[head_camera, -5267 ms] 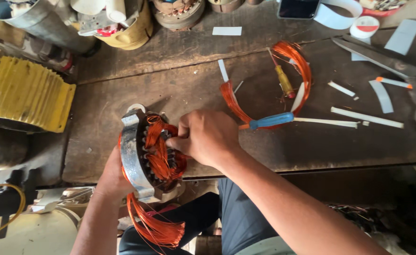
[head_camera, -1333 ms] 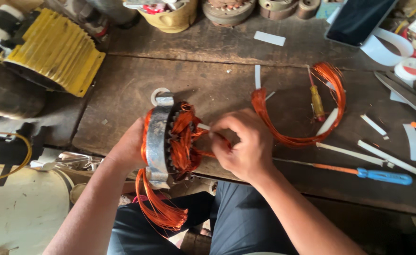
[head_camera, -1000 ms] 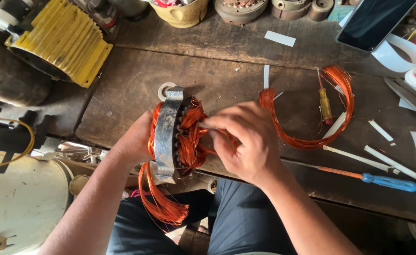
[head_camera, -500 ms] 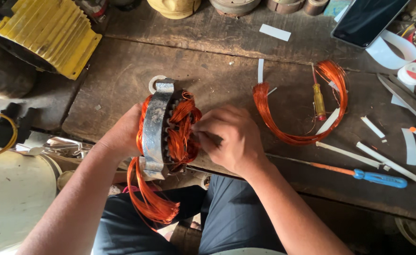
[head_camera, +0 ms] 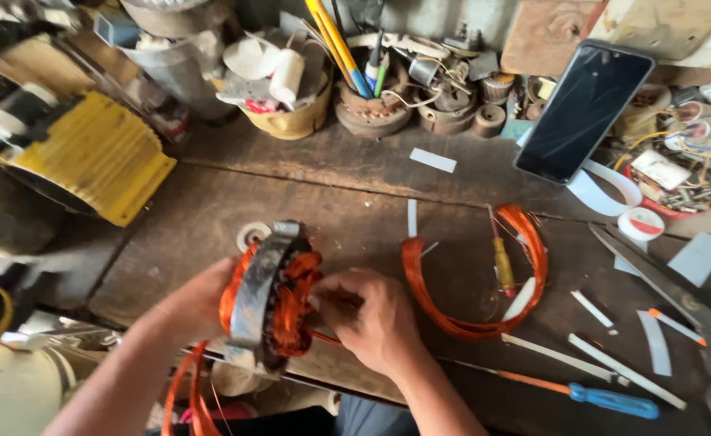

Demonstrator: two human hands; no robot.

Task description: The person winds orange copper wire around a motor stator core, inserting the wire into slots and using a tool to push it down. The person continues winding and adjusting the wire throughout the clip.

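A motor stator [head_camera: 260, 291], a grey metal ring packed with orange copper windings, stands on edge at the front of the wooden workbench [head_camera: 355, 210]. My left hand [head_camera: 195, 300] grips it from behind on the left. My right hand [head_camera: 367, 319] presses its fingers into the copper windings [head_camera: 295, 303] on the stator's open face. Loose orange wire strands [head_camera: 190, 387] hang from the stator below the bench edge.
A separate orange wire coil [head_camera: 484, 278] with a yellow-handled tool [head_camera: 503, 262] lies to the right. A blue-handled screwdriver [head_camera: 589, 394], white paper strips [head_camera: 593, 343] and scissors [head_camera: 678, 303] lie further right. A phone [head_camera: 583, 111] leans at the back. A yellow finned motor housing [head_camera: 89, 153] sits left.
The view has tilted up and now shows the back of the bench. Both hands stay on the stator, with the right fingers still working in the windings.
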